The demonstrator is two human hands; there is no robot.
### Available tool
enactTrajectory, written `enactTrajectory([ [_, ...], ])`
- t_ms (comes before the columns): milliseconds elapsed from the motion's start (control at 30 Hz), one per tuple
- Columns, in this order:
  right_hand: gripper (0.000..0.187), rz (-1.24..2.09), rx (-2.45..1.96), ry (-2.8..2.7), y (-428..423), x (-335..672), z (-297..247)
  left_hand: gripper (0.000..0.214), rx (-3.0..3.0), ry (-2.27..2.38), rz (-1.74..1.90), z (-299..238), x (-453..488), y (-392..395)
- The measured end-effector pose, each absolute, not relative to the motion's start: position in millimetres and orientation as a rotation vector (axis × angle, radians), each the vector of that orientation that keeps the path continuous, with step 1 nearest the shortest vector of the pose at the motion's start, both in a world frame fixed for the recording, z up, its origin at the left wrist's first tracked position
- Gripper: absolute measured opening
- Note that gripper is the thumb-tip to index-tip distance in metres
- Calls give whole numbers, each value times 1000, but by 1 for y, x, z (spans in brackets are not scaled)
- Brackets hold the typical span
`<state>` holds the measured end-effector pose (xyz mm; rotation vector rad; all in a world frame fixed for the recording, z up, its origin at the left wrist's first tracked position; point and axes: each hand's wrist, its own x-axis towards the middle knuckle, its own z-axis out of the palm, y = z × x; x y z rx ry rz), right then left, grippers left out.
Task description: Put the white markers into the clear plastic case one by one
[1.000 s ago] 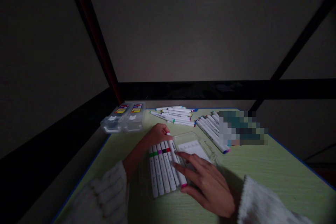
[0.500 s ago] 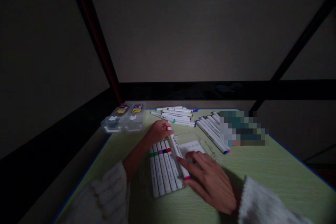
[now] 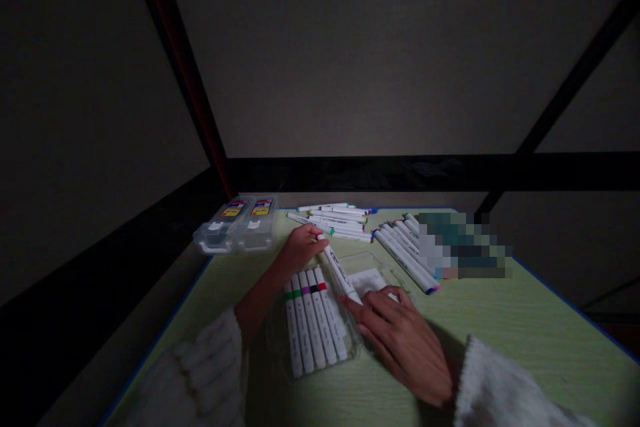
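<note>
A white marker (image 3: 339,271) slants over an open clear plastic case (image 3: 356,349). My left hand (image 3: 300,248) pinches its far end, where a bit of pink shows. Around the near end my right hand (image 3: 403,343) has its fingers closed, hiding that tip. Several white markers (image 3: 311,327) with green, purple, black and red bands lie side by side in the left part of the case. Beside them, partly under my right hand, is a white insert (image 3: 367,278).
Two closed clear cases (image 3: 256,227) with bright labels stand at the table's back left. Loose markers (image 3: 340,219) lie at the back, and another group of markers (image 3: 403,250) sits to the right, beside a pixelated patch. A wall rises behind the pale green table (image 3: 500,327).
My right hand has closed further around the marker's near end, covering the pink tip that showed before. The marker has shifted slightly; my left hand still pinches its far end.
</note>
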<state>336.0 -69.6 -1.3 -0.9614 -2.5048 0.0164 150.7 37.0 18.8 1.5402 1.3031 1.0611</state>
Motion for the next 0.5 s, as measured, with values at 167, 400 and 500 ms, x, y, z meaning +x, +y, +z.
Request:
enactTrajectory([
  [167,37,9,-1089,-2436,-69,338,-2,8,1458,1295,1100,20,150,38],
  [400,30,-46,-1245,-2379,-64,343,-6,13,1437,1300,1122,25,151,36],
  [500,32,-71,-1250,-2372,-61,346,-7,13,1425,1298,1134,27,152,34],
])
